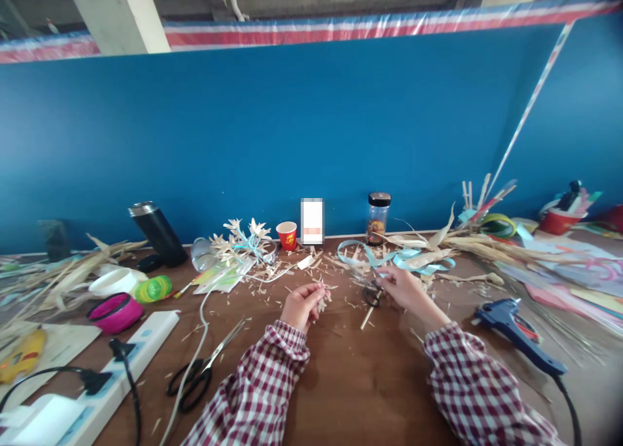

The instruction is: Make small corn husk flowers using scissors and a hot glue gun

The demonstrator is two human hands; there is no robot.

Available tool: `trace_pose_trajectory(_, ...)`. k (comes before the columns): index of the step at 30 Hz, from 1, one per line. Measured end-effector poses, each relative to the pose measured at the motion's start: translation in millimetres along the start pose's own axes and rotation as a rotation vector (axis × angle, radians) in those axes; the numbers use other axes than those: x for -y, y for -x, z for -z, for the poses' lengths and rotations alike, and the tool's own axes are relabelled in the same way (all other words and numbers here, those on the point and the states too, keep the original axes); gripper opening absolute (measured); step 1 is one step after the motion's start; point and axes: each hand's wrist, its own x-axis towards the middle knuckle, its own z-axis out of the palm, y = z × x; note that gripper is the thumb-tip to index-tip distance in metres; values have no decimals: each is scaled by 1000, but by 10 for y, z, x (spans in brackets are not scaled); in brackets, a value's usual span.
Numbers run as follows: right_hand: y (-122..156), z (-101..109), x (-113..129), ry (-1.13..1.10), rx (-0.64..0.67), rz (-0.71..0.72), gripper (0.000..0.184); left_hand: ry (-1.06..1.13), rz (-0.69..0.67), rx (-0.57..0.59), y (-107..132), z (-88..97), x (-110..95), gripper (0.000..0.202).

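Note:
My left hand (302,306) is closed in a pinch on a small pale dried-husk flower (324,298), held over the middle of the table. To its right, my right hand (403,289) reaches low over the table with its fingers drawn together; what they hold, if anything, I cannot make out. Just beside those fingertips lie a dark ring-shaped thing (372,295) and a short pale stick (367,319). Light blue ribbon (372,256) curls on the table behind the right hand. Husk scraps surround both hands.
Black-handled scissors (207,368) and a white power strip (129,361) lie to the left. Husk flowers (243,241), a red paper cup (287,237) and a lidded jar (378,219) stand along the blue partition (292,128). A blue glue gun (518,332) lies right, its cord trailing.

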Motion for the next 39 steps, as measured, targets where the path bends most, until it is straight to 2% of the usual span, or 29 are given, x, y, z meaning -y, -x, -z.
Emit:
trace_pose_trajectory(2, 54, -38, 157, -172, -48, -7, 33, -30, -14, 25, 12, -11, 16, 33)
trace_pose_trajectory(5, 181, -183, 469, -499, 163, 19, 35, -48, -25, 49, 40, -40, 32, 33)
trace_pose_trajectory(7, 260, -311, 640, -612, 318, 57, 30, -61, -48, 51, 57, -58, 35, 31)
trace_pose_trajectory(9, 310, -422, 736, -702, 403, 67, 24, -81, -80, 52, 67, -70, 37, 28)
trace_pose_trajectory(12, 312, -494, 745, -750, 461, 32, 20, -103, -80, 69, 76, -87, 60, 27)
trace_pose_trajectory(15, 224, -427, 676, -591, 450, 55, 16, -196, -148, 18, 118, -130, 113, 31)
trace_pose_trajectory(17, 112, -325, 624, -362, 385, 135, 17, -350, -338, -93, 186, -181, 154, 33)
trace_pose_trajectory(18, 41, -266, 597, -223, 331, 182, 20, -453, -459, -124, 230, -211, 175, 32)
trace_pose_trajectory(19, -38, -206, 571, -77, 254, 226, 23, -564, -574, -108, 276, -241, 195, 29)
trace_pose_trajectory(21, -214, -100, 518, 204, 115, 273, 25, -743, -734, 75, 365, -290, 235, 26)
trace_pose_trajectory(23, -395, -25, 471, 411, 53, 266, 25, -859, -859, 232, 428, -316, 271, 26)
trace_pose_trajectory(26, -612, -5, 448, 553, 47, 268, 23, -990, -968, 311, 468, -323, 296, 24)
trace_pose_trajectory(29, -689, -119, 531, 572, 49, 340, 24, -1074, -1031, 338, 480, -325, 282, 22)
trace_pose_trajectory(35, -546, -591, 856, 465, 338, 538, 22, -1165, -1077, 372, 485, -338, 283, 21)
trace_pose_trajectory(37, -543, -707, 924, 469, 385, 588, 22, -1156, -1063, 364, 479, -338, 296, 20)
trace_pose_trajectory(39, -597, -776, 961, 498, 391, 578, 23, -1136, -1059, 368, 473, -338, 306, 19)
